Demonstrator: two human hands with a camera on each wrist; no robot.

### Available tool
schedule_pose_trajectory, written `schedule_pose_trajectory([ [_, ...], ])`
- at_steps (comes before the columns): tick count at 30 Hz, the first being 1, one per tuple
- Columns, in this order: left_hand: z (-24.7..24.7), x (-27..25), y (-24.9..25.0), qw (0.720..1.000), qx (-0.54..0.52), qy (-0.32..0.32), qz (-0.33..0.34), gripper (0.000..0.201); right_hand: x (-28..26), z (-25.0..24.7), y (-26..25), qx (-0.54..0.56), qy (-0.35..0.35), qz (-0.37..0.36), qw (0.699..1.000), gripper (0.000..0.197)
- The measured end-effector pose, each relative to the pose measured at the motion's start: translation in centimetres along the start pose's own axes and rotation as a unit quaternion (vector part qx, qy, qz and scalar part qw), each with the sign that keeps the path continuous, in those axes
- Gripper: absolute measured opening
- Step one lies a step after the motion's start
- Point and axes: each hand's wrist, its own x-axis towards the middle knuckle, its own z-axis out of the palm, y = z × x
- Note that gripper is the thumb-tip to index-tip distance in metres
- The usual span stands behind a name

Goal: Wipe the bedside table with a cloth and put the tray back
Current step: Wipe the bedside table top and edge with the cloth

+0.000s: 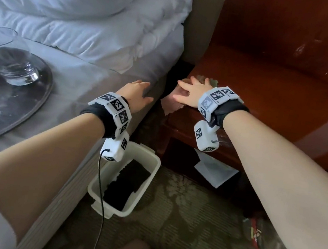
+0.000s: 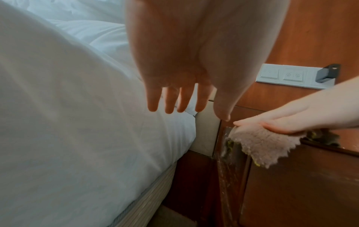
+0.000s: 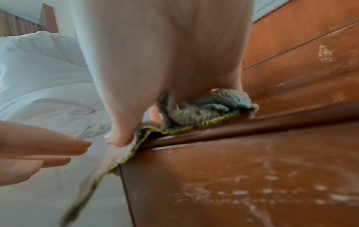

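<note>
Your right hand [image 1: 191, 93] is pressing flat on the cloth [image 1: 173, 105], fingers spread, at the bedside table's [image 1: 264, 107] near-left corner. Your left hand [image 1: 136, 95], at its nine o'clock, is hovering with straight fingers over the bed's [image 1: 86, 77] edge, holding nothing. The tray [image 1: 28, 95] is sitting on the bed (glass [image 1: 8, 57] aboard). Only the left wrist view is showing a wall switch panel [image 2: 291, 76].

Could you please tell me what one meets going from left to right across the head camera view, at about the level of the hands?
Tray with glass → left hand → cloth → right hand → bedside table.
</note>
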Motion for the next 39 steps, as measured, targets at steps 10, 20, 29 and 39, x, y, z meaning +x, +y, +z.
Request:
schedule_pose_trajectory([
  [10,1.2,1.4,6.3,0.996,0.001,-0.022,0.088,0.066,-3.7,1.3,9.9,0.036,-0.008,0.138,0.990,0.069],
  [20,3.1,1.6,12.7,0.986,0.043,-0.039,0.158,0.058,-11.1,3.4,19.0,0.073,-0.002,0.259,0.963,0.066],
  [29,4.0,1.6,14.5,0.986,0.035,-0.032,0.158,0.059,-13.7,4.7,16.0,0.058,-0.001,0.210,0.976,0.065],
  [39,5.2,-1.4,22.9,0.944,0.007,-0.066,0.323,0.046,-17.3,4.3,20.3,0.299,0.227,0.242,0.895,0.048],
])
